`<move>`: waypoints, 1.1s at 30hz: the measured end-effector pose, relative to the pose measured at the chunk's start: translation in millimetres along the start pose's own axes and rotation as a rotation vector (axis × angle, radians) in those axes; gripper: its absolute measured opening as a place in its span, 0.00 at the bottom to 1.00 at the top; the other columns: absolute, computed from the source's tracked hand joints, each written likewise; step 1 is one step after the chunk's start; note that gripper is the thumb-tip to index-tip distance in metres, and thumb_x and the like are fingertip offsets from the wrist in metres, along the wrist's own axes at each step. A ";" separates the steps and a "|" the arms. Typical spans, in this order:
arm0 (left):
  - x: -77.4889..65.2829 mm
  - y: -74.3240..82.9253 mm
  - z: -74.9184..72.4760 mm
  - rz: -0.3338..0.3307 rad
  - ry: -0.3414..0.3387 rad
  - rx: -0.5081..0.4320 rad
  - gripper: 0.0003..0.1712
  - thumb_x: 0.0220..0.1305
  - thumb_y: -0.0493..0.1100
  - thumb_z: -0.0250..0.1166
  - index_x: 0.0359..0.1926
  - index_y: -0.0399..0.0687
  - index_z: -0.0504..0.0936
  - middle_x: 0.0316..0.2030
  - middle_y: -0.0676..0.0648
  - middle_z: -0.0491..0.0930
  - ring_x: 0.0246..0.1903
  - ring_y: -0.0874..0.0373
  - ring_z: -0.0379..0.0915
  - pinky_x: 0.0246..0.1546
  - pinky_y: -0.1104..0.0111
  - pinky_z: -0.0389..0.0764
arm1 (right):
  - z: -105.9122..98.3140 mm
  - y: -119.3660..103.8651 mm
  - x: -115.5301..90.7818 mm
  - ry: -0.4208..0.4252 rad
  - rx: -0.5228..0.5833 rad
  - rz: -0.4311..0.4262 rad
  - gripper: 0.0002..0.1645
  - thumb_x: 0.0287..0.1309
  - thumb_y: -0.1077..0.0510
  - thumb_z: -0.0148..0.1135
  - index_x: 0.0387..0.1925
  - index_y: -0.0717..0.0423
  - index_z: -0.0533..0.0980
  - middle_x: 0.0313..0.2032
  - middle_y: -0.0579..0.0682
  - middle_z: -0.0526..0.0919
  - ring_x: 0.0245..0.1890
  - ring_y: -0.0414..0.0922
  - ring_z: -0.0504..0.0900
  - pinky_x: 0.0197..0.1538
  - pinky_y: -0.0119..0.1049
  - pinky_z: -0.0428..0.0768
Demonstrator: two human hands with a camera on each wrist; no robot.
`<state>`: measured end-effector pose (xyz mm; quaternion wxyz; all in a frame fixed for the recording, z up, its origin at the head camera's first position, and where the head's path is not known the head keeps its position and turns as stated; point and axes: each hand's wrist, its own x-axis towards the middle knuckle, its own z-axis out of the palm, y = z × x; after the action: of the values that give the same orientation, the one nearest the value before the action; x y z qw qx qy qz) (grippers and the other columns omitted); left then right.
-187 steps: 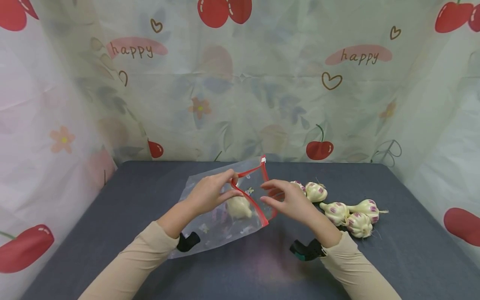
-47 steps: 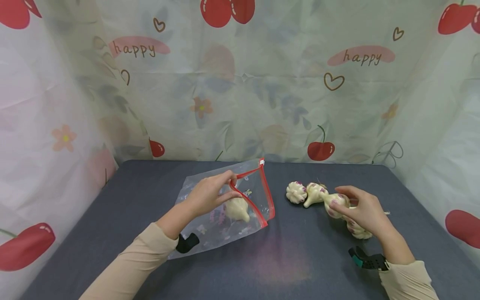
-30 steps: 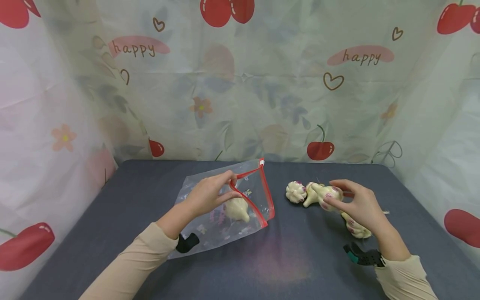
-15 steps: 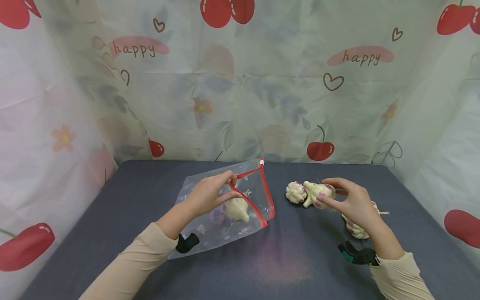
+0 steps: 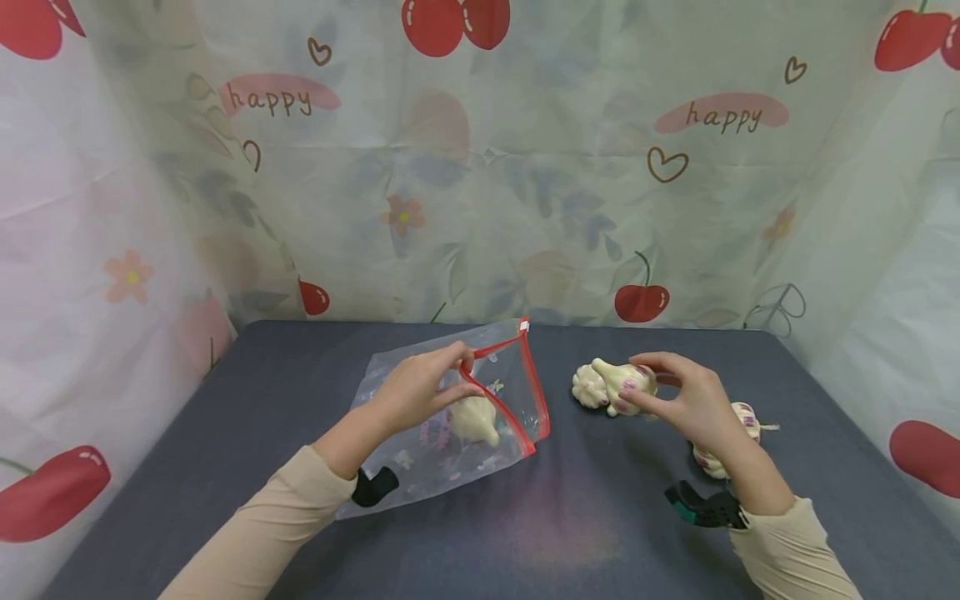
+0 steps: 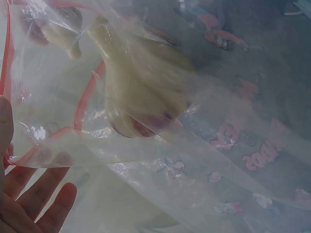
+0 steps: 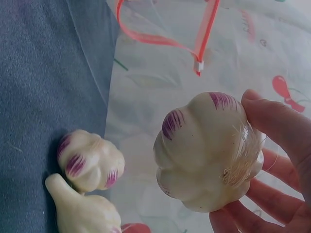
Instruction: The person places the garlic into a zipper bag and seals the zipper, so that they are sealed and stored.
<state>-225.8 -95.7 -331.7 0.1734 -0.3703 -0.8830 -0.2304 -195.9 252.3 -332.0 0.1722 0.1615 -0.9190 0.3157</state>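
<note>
My left hand pinches the red zip edge of a clear plastic zip bag, whose mouth gapes to the right. One garlic bulb lies inside the bag, blurred by the film in the left wrist view. Between the thumb and fingers of my right hand is another garlic bulb, white with purple streaks, its root tuft facing the right wrist camera. In the head view this held bulb overlaps two bulbs behind it. The right wrist view shows that pair on the table: a rounded bulb and a stemmed bulb.
Two more garlic bulbs, one streaked bulb and one partly hidden bulb, lie behind my right wrist. The dark table ends at a printed cloth backdrop at the back and sides. A white slider sits at the zip's far corner.
Earlier my right hand was at the bag's mouth, then moved right to the bulbs. It has lifted one garlic bulb and carried it left. My left hand keeps its grip on the bag.
</note>
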 end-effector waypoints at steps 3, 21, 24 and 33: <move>0.0 -0.1 -0.2 -0.004 0.000 -0.003 0.17 0.54 0.47 0.69 0.37 0.50 0.69 0.33 0.52 0.82 0.26 0.59 0.78 0.21 0.76 0.60 | 2.5 -3.4 2.4 0.003 -0.005 -0.023 0.24 0.49 0.54 0.71 0.48 0.57 0.78 0.46 0.55 0.83 0.42 0.53 0.84 0.43 0.34 0.81; 0.5 2.2 -1.7 -0.018 -0.028 -0.009 0.17 0.56 0.49 0.67 0.38 0.50 0.69 0.34 0.52 0.82 0.31 0.57 0.80 0.23 0.76 0.63 | 18.0 -17.9 11.5 0.030 0.022 -0.108 0.22 0.44 0.59 0.73 0.45 0.56 0.79 0.42 0.50 0.84 0.40 0.33 0.79 0.47 0.44 0.80; 0.6 2.6 -1.7 -0.023 -0.030 -0.011 0.17 0.56 0.48 0.68 0.38 0.50 0.69 0.34 0.52 0.82 0.32 0.57 0.81 0.23 0.76 0.64 | 19.1 -20.7 12.2 0.022 0.035 -0.101 0.23 0.44 0.59 0.73 0.46 0.56 0.79 0.43 0.51 0.84 0.41 0.42 0.81 0.47 0.44 0.80; 1.1 2.5 -0.7 -0.022 -0.027 -0.013 0.17 0.54 0.46 0.69 0.38 0.50 0.69 0.34 0.52 0.83 0.36 0.55 0.82 0.25 0.76 0.68 | 24.7 -30.1 13.8 0.008 0.079 -0.137 0.23 0.43 0.61 0.73 0.45 0.56 0.79 0.43 0.50 0.84 0.40 0.42 0.81 0.47 0.42 0.80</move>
<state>-224.7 -93.9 -329.8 0.1564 -0.3647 -0.8879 -0.2330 -201.3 211.5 -328.7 0.1904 0.2294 -0.8920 0.3397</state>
